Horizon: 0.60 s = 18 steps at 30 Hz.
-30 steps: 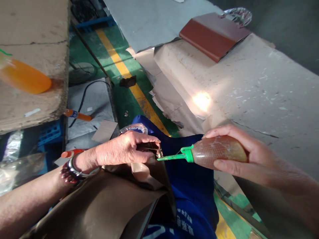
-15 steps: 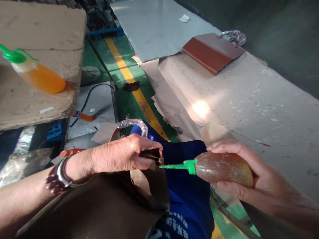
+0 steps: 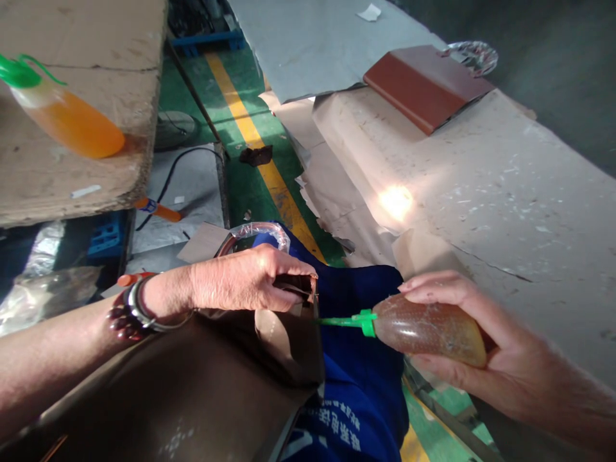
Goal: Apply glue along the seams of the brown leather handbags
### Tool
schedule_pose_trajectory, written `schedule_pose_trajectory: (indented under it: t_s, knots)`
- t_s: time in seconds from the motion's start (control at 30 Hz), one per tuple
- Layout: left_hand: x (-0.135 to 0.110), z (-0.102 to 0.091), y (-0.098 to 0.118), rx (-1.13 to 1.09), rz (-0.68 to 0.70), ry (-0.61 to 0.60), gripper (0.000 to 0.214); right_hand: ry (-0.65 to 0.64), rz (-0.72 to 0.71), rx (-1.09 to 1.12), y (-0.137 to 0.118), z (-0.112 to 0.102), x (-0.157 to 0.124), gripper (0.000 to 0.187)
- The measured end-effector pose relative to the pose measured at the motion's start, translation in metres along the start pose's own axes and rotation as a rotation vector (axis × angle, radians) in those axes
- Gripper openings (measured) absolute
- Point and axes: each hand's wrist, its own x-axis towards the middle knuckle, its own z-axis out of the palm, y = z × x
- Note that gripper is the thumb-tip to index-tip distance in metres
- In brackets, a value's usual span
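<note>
1. Head view, left: my left hand (image 3: pixel 250 279) pinches the edge of the brown bag (image 3: pixel 231 378), thumb below, fingers above, dark fold between them. Bag lies across my lap.
2. Handle (image 3: pixel 275 230) in clear plastic wrap sticks up just behind that hand. Beaded bracelet (image 3: pixel 120 321) and metal bangle (image 3: pixel 138 307) on the wrist.
3. Right: my right hand (image 3: pixel 510 343) is wrapped round the squeeze bottle (image 3: pixel 426 328), fingers on top, thumb underneath. Bottle is on its side, brownish inside.
4. Its green nozzle (image 3: pixel 349 321) points left, tip right at the bag's edge. Can't tell if it touches.
5. Blue apron (image 3: pixel 360 372) below the nozzle, white lettering on it.
6. Table (image 3: pixel 510 212) on the right: red-brown bag (image 3: pixel 428 90) near the far end, its handle also in clear plastic.
7. Far left, the cardboard-topped board (image 3: pixel 96 38) carries an orange bottle (image 3: pixel 77 122) with green cap, leaning in view, plus a white strip (image 3: pixel 85 191).
8. Green floor (image 3: pixel 235 192) between, yellow stripe (image 3: pixel 231 96), dark scrap (image 3: pixel 256 155) on it.
</note>
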Motion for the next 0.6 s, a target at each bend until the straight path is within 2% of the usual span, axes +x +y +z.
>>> schedule_pose_trajectory:
  t_s: [0.13,0.37,0.5,0.6]
  knots:
    - [0.003,0.0,-0.001,-0.019,-0.036,-0.016,0.009,0.06,-0.004,0.03,0.0,0.0,0.005,0.039]
    - [0.005,0.001,-0.009,-0.093,-0.045,-0.02,0.018,-0.112,-0.024,0.05,0.0,0.005,0.001,0.042]
    - [0.006,-0.001,-0.013,-0.117,-0.025,-0.02,0.016,-0.082,-0.014,0.063,0.003,0.007,0.0,0.04]
    - [0.005,-0.002,-0.012,-0.075,-0.074,-0.008,0.02,-0.072,-0.03,0.093,0.005,0.007,0.001,0.042]
